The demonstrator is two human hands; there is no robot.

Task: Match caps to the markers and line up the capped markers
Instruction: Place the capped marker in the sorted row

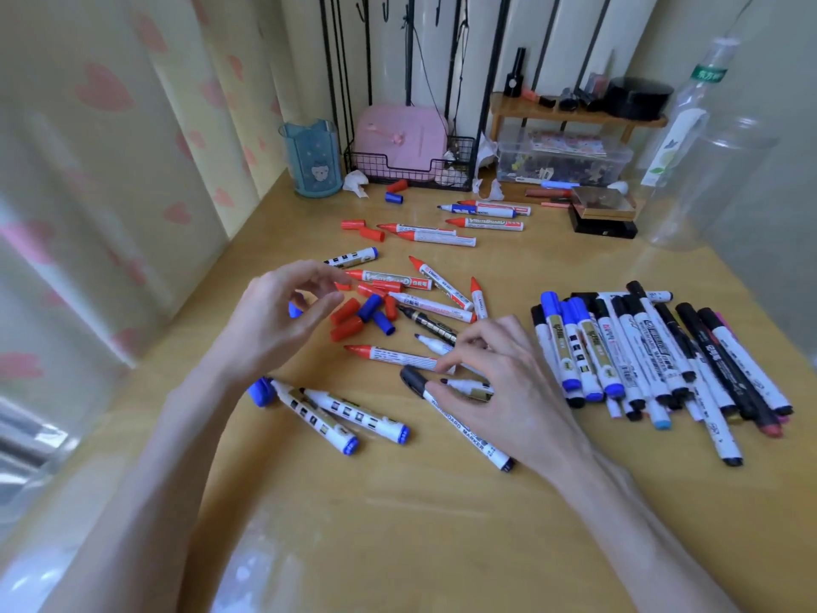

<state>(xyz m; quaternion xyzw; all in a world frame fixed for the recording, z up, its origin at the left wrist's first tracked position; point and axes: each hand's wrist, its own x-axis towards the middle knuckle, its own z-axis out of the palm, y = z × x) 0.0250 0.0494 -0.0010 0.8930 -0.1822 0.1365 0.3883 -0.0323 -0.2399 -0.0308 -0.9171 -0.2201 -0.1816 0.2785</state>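
Wooden desk (398,524) | right grip (499,373) pinches cylindrical marker (464,385) | left grip (283,311) unclear, perhaps blue cap (295,310)

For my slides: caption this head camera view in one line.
Right hand pinches an uncapped marker; left hand hovers near loose caps; capped markers lie grouped at right.

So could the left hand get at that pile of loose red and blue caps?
Probably yes. The left hand hovers just beside the loose caps, with nothing between them; the right hand, pinching an uncapped marker, is well clear of that path.
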